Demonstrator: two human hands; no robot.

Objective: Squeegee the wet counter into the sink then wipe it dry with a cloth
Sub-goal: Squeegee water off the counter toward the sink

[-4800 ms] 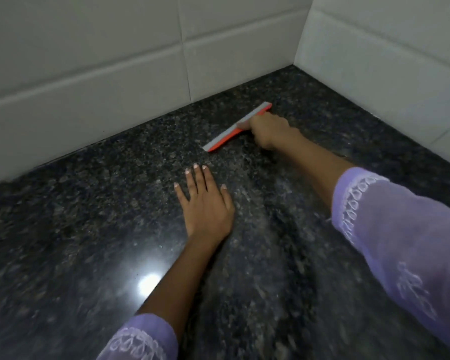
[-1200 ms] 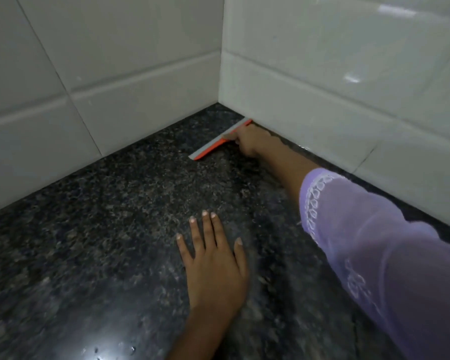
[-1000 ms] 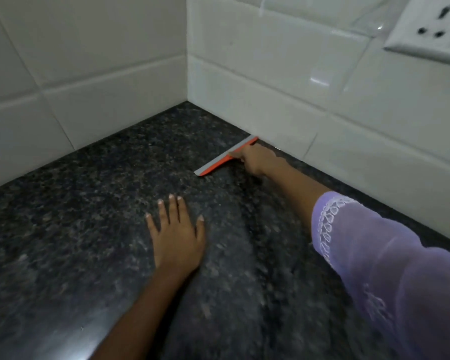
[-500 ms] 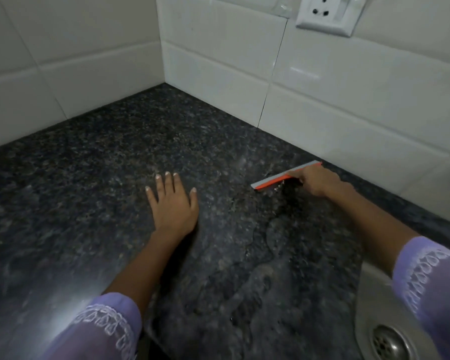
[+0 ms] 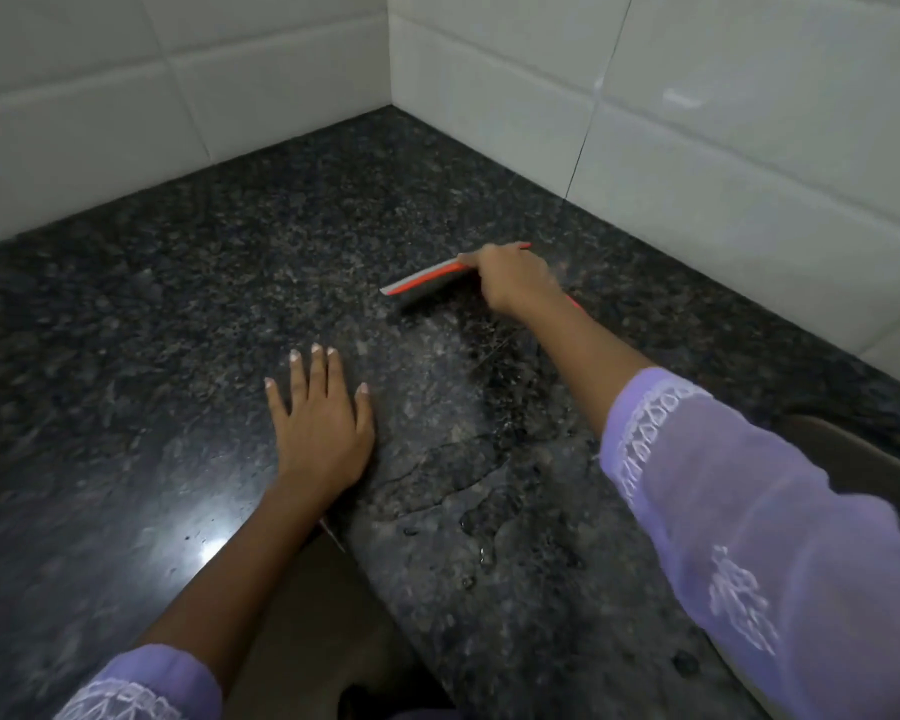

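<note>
Squeegee | handle hidden in right hand grip | left hand flat, empty

Your right hand covers the squeegee where you grip it, so its handle stays hidden. The sink is cut off by the right edge behind your sleeve. The near left surface is blurred.
</note>
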